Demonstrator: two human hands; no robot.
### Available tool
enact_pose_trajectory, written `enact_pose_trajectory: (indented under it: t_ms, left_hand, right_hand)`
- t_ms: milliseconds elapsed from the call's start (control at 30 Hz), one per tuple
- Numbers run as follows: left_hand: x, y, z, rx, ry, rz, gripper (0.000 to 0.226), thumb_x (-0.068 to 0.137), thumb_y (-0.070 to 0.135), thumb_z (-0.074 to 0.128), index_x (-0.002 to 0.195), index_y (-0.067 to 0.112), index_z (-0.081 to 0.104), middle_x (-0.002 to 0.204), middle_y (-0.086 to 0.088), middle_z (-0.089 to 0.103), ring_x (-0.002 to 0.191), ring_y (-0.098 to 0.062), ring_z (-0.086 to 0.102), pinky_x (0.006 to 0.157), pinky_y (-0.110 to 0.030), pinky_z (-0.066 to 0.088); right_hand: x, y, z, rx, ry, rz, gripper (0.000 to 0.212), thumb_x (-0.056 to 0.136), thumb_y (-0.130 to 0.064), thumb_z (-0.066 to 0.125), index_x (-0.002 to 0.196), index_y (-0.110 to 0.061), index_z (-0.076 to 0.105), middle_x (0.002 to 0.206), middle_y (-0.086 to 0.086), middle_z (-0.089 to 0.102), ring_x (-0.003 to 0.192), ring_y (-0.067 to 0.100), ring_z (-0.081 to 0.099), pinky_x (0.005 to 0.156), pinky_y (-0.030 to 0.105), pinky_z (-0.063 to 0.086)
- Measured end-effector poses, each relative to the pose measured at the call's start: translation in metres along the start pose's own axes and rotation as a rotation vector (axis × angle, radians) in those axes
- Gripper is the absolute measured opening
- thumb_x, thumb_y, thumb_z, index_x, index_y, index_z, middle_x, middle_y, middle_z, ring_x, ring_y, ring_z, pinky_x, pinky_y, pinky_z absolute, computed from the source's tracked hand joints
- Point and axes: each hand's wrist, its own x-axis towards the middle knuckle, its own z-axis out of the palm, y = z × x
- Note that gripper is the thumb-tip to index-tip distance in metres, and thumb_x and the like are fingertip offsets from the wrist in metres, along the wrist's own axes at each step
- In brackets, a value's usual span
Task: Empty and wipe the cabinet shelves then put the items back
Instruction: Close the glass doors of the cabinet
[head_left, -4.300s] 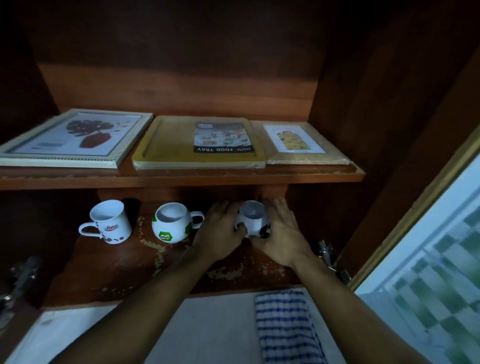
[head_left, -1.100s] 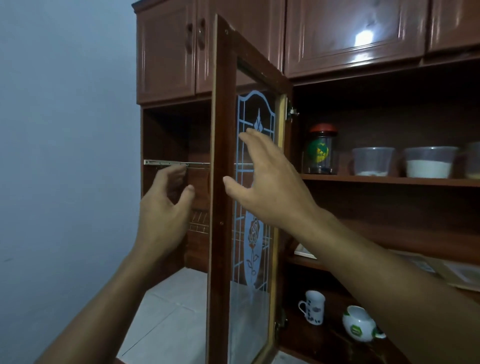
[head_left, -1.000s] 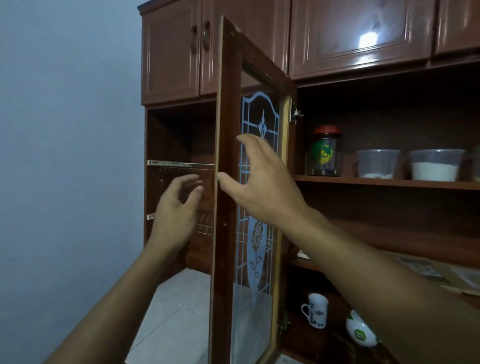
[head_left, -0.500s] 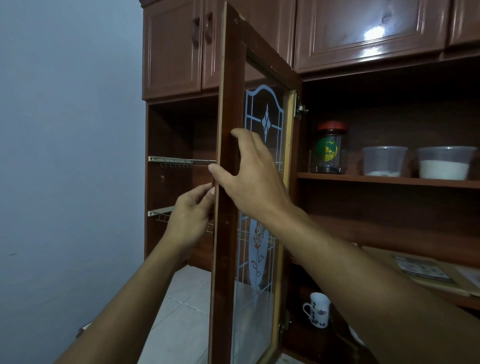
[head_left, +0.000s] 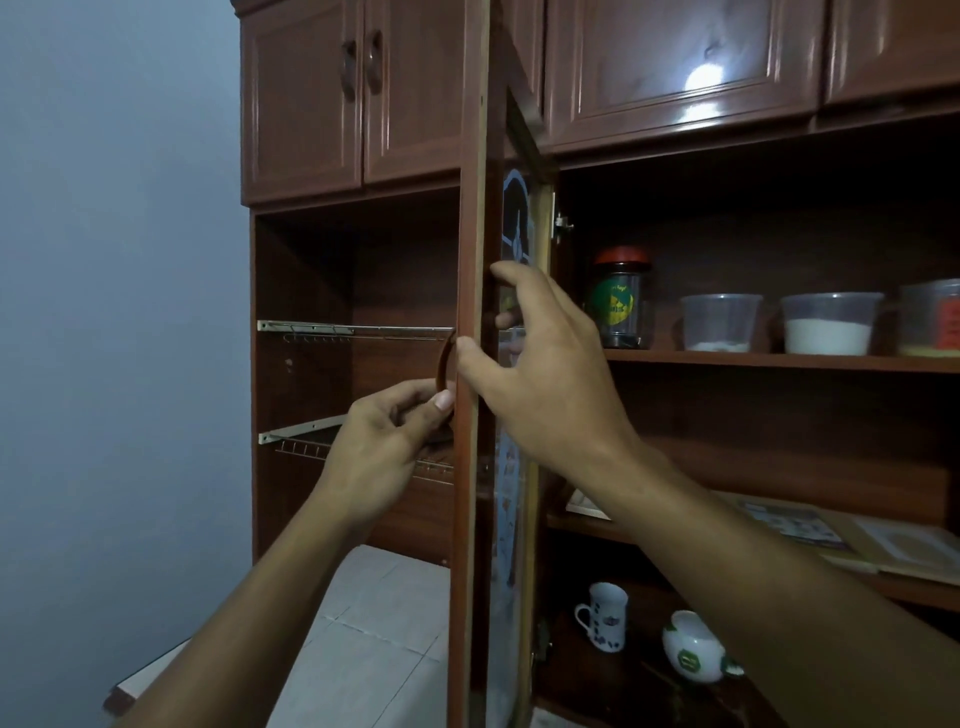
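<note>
A wooden cabinet door (head_left: 470, 519) with an etched glass pane stands open, edge-on to me. My left hand (head_left: 384, 447) pinches the door's curved brown handle (head_left: 443, 364) on the outer face. My right hand (head_left: 540, 374) grips the door's edge, thumb on the near face and fingers curled round behind the glass. On the upper shelf (head_left: 779, 359) stand a red-lidded jar (head_left: 621, 299) and plastic tubs (head_left: 721, 322). A white spotted mug (head_left: 605, 616) and a green-and-white mug (head_left: 693, 647) sit on the bottom shelf. A food tray (head_left: 800, 525) lies on the middle shelf.
The left compartment (head_left: 353, 291) holds two metal wire racks (head_left: 358, 328) and nothing else. Closed upper cabinet doors (head_left: 358, 93) run along the top. A blue-grey wall (head_left: 114, 312) is at the left, and white tiles (head_left: 379, 623) lie below.
I have left the mugs on the bottom shelf and looked up. Both hands came onto the open door: the left closed on its handle, the right wrapped round its edge, and the door swung edge-on.
</note>
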Motion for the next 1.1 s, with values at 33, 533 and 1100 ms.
enact_pose_trajectory:
  t_ms: [33, 533, 1100]
  left_hand:
    - [0.000, 0.001, 0.004, -0.007, -0.015, 0.000, 0.024, 0.097, 0.020, 0.052, 0.113, 0.011, 0.066, 0.100, -0.007, 0.074, 0.094, -0.018, 0.072, 0.078, -0.024, 0.057]
    - [0.025, -0.004, 0.111, -0.112, -0.207, 0.045, 0.020, 0.087, 0.022, 0.065, 0.100, 0.009, 0.070, 0.090, -0.013, 0.072, 0.079, -0.015, 0.068, 0.068, -0.020, 0.052]
    - [0.094, -0.037, 0.252, 0.002, -0.247, 0.073, 0.020, 0.095, 0.011, 0.060, 0.085, 0.024, 0.071, 0.078, -0.004, 0.071, 0.067, -0.009, 0.063, 0.079, -0.037, 0.056]
  right_hand:
    - [-0.002, 0.003, -0.007, -0.004, 0.010, 0.006, 0.061, 0.092, -0.029, 0.065, 0.146, -0.023, 0.037, 0.124, -0.008, 0.049, 0.106, 0.002, 0.052, 0.085, 0.015, 0.049]
    - [-0.029, 0.055, -0.112, 0.071, 0.096, 0.142, 0.040, 0.096, -0.010, 0.056, 0.133, -0.026, 0.056, 0.110, -0.005, 0.065, 0.092, 0.010, 0.069, 0.075, 0.024, 0.059]
    - [0.007, 0.188, -0.194, -0.161, 0.127, 0.493, 0.030, 0.096, -0.005, 0.055, 0.115, -0.024, 0.069, 0.079, -0.018, 0.068, 0.074, -0.004, 0.064, 0.076, 0.022, 0.050]
